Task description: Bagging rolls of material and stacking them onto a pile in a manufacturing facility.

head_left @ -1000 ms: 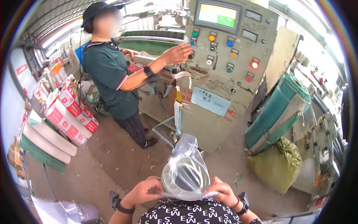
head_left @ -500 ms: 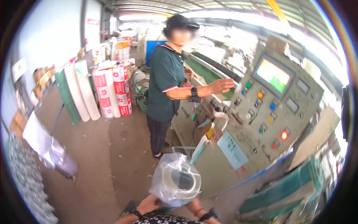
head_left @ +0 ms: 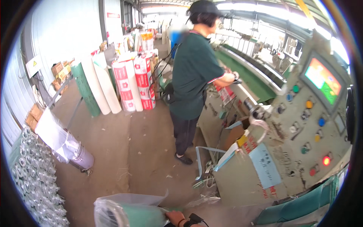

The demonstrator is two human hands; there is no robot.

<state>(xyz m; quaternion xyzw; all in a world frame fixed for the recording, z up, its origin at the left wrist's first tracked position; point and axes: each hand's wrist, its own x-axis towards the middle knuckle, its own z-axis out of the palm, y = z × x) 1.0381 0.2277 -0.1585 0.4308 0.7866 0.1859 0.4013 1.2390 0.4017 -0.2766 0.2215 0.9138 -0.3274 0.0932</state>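
Note:
A pale green roll (head_left: pixel 130 215) in a loose clear plastic bag lies sideways at the bottom edge, with its open end facing left. My right hand (head_left: pixel 176 218), with a dark band on the wrist, grips the roll's right end. Only the fingers and wrist show above the frame's edge. My left hand is out of view.
A co-worker in a dark green shirt (head_left: pixel 193 75) stands at a long machine, hands on its roller. A beige control panel (head_left: pixel 302 128) with coloured buttons and a screen is at right. Printed and green rolls (head_left: pixel 128 83) stand at the back. A plastic-covered roll (head_left: pixel 68 145) leans at left.
The view has swung left. The bagged roll has dropped from upright in front of me to lying at the bottom edge. The co-worker's hand left the panel for the roller.

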